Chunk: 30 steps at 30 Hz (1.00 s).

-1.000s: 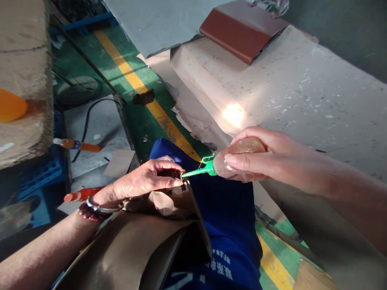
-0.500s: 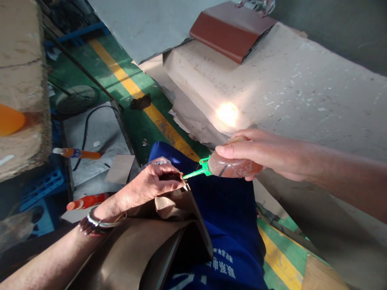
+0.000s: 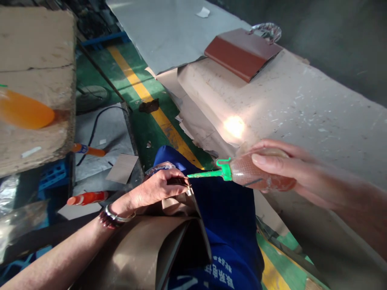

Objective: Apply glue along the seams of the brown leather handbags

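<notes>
My right hand (image 3: 275, 165) is closed round a squeeze glue bottle (image 3: 246, 171) with a green nozzle and reddish-brown contents. The nozzle's tip points left and lies at the edge of a brown handbag (image 3: 127, 245) on my lap. Thumb and fingers of my left hand (image 3: 160, 185) pinch the top edge of that bag, close by the tip. Whether the tip touches the edge is too small to tell. Under the bag shows a blue apron (image 3: 232, 217) with white lettering.
A finished-looking brown handbag (image 3: 242, 52) with a wrapped handle stands on the paper-covered table (image 3: 326, 92). At left, an orange bottle (image 3: 27, 110) lies on a worn board (image 3: 36, 44). Below are an orange glue bottle (image 3: 90, 150) and a red bottle (image 3: 87, 198).
The glue bottle and my right hand have shifted right, and the bottle now lies more level. My left hand still pinches the bag's edge. The whole view has moved slightly.
</notes>
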Each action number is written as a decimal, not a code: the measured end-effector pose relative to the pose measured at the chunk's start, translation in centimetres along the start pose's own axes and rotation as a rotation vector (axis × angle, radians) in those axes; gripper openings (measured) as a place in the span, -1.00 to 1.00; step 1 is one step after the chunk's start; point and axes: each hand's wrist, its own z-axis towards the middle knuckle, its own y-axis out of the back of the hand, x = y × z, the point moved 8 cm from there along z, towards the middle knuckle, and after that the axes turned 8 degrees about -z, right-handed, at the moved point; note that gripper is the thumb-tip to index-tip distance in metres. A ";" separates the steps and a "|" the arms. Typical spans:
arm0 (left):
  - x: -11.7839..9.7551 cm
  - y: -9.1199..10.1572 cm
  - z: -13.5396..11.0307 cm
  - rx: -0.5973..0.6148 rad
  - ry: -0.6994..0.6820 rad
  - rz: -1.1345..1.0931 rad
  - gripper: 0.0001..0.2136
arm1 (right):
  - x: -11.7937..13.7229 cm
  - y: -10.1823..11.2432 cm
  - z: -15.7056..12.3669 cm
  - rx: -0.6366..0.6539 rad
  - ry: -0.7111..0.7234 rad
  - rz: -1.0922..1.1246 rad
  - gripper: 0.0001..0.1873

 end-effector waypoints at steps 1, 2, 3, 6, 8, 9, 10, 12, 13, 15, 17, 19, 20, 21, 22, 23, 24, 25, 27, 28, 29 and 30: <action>0.3 -0.1 -0.1 0.006 0.020 -0.022 -0.74 | -0.7 0.3 -0.4 -0.039 -0.030 0.048 -0.62; 0.5 -0.1 -0.1 0.005 0.039 -0.036 -0.74 | -1.5 0.4 -0.8 -0.069 -0.063 0.095 -0.61; 0.7 0.0 -0.2 -0.008 0.047 -0.033 -0.74 | -2.3 0.3 -1.2 -0.094 -0.093 0.138 -0.61; 1.0 0.2 -0.4 -0.042 0.040 0.011 -0.78 | -4.3 -0.1 -1.7 -0.148 -0.154 0.199 -0.60; 1.2 0.2 -0.4 -0.027 0.020 0.024 -0.79 | -5.1 -0.5 -1.6 -0.152 -0.172 0.178 -0.56; 1.4 0.2 -0.4 -0.016 0.005 0.026 -0.79 | -5.3 -0.7 -1.5 -0.145 -0.175 0.162 -0.54; 1.5 0.2 -0.4 -0.004 -0.012 0.023 -0.78 | -5.5 -0.8 -1.4 -0.140 -0.175 0.143 -0.53; 1.7 0.1 -0.4 0.031 -0.039 0.001 -0.75 | -5.5 -1.1 -1.3 -0.129 -0.161 0.100 -0.55; 1.8 0.0 -0.4 0.050 -0.044 -0.014 -0.74 | -5.4 -1.2 -1.3 -0.119 -0.150 0.075 -0.56; 1.9 0.0 -0.4 0.077 -0.052 -0.023 -0.70 | -5.2 -1.4 -1.2 -0.098 -0.126 0.001 -0.58; 1.8 0.1 -0.5 0.081 -0.065 -0.006 -0.67 | -5.2 -1.6 -1.2 -0.082 -0.106 -0.089 -0.55; 1.7 0.3 -0.5 0.073 -0.086 0.031 -0.64 | -5.0 -1.6 -1.0 -0.072 -0.073 -0.184 -0.51; 1.6 0.3 -0.5 0.066 -0.099 0.044 -0.63 | -4.9 -1.6 -0.9 -0.068 -0.050 -0.227 -0.51; 1.5 0.4 -0.5 0.060 -0.110 0.055 -0.63 | -4.8 -1.6 -0.8 -0.066 -0.027 -0.268 -0.51; 1.3 0.4 -0.5 0.054 -0.122 0.068 -0.62 | -4.6 -1.5 -0.7 -0.070 -0.005 -0.306 -0.52; 1.1 0.4 -0.5 0.050 -0.133 0.082 -0.62 | -4.4 -1.5 -0.6 -0.077 0.014 -0.333 -0.53; 0.9 0.5 -0.5 0.044 -0.141 0.091 -0.63 | -4.3 -1.4 -0.5 -0.085 0.026 -0.351 -0.54; 0.8 0.5 -0.5 0.036 -0.142 0.093 -0.62 | -4.1 -1.4 -0.3 -0.089 0.034 -0.361 -0.54; 0.7 0.7 -0.4 0.024 -0.128 0.093 -0.61 | -3.9 -1.4 0.0 -0.086 0.047 -0.368 -0.54; 0.7 0.7 -0.3 0.021 -0.125 0.100 -0.62 | -3.8 -1.4 0.3 -0.084 0.055 -0.373 -0.54; 0.6 0.8 -0.3 0.024 -0.125 0.115 -0.62 | -3.6 -1.4 0.5 -0.087 0.071 -0.383 -0.54; 0.5 0.8 -0.2 0.032 -0.131 0.137 -0.64 | -3.5 -1.4 0.8 -0.091 0.094 -0.398 -0.53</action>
